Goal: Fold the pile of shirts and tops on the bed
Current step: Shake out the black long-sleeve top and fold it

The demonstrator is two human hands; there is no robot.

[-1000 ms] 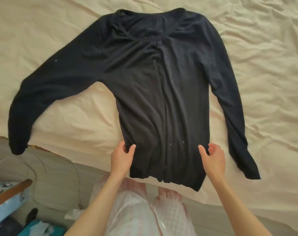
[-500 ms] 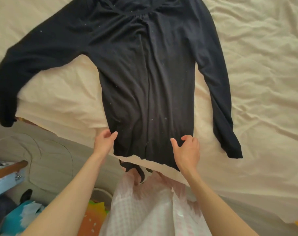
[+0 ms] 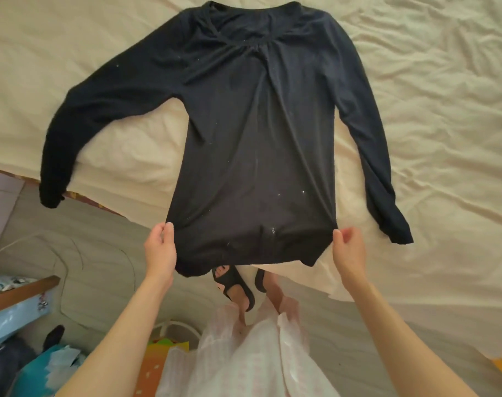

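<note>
Fingers [image 3: 166,231] of left hand [image 3: 159,249] and right hand [image 3: 348,249] pinching the two lower corners of a black long-sleeved top [image 3: 252,144], hem stretched taut between them.

Top lying front-up on the cream bedsheet [image 3: 430,110], neckline at the far end with gathered fabric below it; lower part lifted off the bed edge and overhanging toward the body. Both sleeves spread outward: left sleeve bent down, cuff hanging past the bed edge; right sleeve lying flat on the sheet, cuff just beside the right hand. Small pale lint specks scattered over the fabric. Below the hem: black sandals [image 3: 235,285] on the feet, pale pink checked garment [image 3: 244,365] on the legs. At lower left: wooden-edged blue item [image 3: 17,305], teal bag [image 3: 43,371].
</note>
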